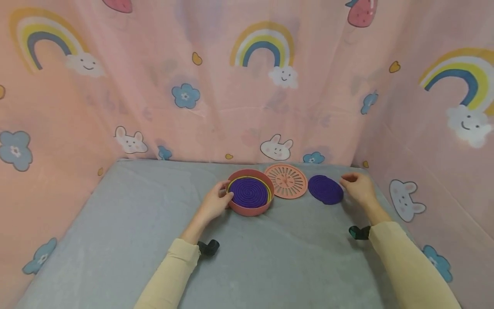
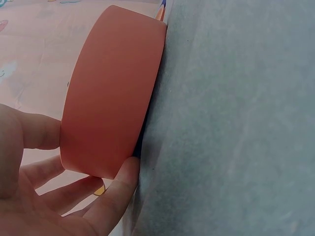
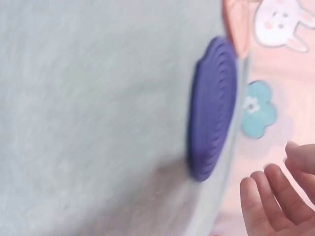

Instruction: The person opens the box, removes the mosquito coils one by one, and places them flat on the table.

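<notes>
At the back of the table, my left hand (image 1: 216, 201) grips the left side of a round reddish container (image 1: 250, 212), thumb at the rim. Inside it lies a purple spiral-ribbed coaster (image 1: 248, 193) with a yellow edge (image 1: 269, 194) showing around it. In the left wrist view, the fingers touch the container's smooth outer wall (image 2: 113, 93). My right hand (image 1: 360, 187), holding nothing, hovers just right of some purple ribbed coasters (image 1: 325, 189); they appear stacked slightly out of line. The right wrist view shows this purple stack (image 3: 213, 108) apart from the loosely bent fingers (image 3: 278, 196).
Between the container and the purple stack lies a flat orange slotted disc (image 1: 286, 189). A grey cloth covers the table (image 1: 270, 266). Pink printed curtains (image 1: 216, 133) stand along the back and both sides, close behind the objects.
</notes>
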### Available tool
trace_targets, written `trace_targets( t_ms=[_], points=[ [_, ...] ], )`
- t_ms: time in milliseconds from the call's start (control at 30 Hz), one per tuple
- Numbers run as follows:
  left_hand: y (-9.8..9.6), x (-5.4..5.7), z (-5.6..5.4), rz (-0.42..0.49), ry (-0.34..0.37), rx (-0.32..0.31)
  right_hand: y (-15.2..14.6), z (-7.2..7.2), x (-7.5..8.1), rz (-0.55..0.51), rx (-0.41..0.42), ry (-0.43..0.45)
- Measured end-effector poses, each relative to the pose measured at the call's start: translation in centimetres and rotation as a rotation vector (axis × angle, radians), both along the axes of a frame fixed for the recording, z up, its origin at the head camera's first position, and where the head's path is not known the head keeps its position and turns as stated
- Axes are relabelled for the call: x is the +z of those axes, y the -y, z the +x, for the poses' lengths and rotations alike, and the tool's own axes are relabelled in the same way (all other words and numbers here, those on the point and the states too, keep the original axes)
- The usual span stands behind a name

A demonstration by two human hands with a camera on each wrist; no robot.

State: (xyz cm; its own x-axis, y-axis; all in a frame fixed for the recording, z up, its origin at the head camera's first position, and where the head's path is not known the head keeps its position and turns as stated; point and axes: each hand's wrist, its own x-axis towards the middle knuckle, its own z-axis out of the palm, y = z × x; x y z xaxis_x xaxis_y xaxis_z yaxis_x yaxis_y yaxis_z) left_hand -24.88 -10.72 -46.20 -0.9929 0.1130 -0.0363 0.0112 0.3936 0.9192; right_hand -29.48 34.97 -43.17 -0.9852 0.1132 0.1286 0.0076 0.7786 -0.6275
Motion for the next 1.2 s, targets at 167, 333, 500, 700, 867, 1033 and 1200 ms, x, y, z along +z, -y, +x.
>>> trace_targets(
  t_ms=[167, 333, 500, 700, 867, 1033, 1200],
  points=[
    [0.0, 0.0, -0.1, 0.007, 0.003, -0.002, 1.6, 0.8, 1.8, -0.042, 0.041, -0.036],
    [-0.1, 0.1, -0.3, -0.003, -0.012, 0.002, 3.9, 1.3, 3.7, -0.169, 0.084, -0.022],
    [-0.3, 0.2, -0.3, -0.01, -0.016, 0.006, 6.6, 1.7, 5.1, -0.196, 0.134, -0.01],
    [-0.2, 0.0, -0.1, -0.014, -0.012, 0.009, 10.2, 1.8, 5.4, -0.181, 0.211, -0.025],
    [0.0, -0.3, -0.2, -0.02, -0.011, 0.0, 13.0, 1.6, 5.3, -0.159, 0.253, -0.035],
    [0.0, -0.1, -0.2, -0.012, -0.01, 0.0, 15.4, 1.4, 5.1, -0.162, 0.292, -0.02],
    [-0.1, 0.0, 0.0, -0.004, -0.013, -0.003, 17.3, 1.3, 4.7, -0.173, 0.343, -0.007]
  ],
)
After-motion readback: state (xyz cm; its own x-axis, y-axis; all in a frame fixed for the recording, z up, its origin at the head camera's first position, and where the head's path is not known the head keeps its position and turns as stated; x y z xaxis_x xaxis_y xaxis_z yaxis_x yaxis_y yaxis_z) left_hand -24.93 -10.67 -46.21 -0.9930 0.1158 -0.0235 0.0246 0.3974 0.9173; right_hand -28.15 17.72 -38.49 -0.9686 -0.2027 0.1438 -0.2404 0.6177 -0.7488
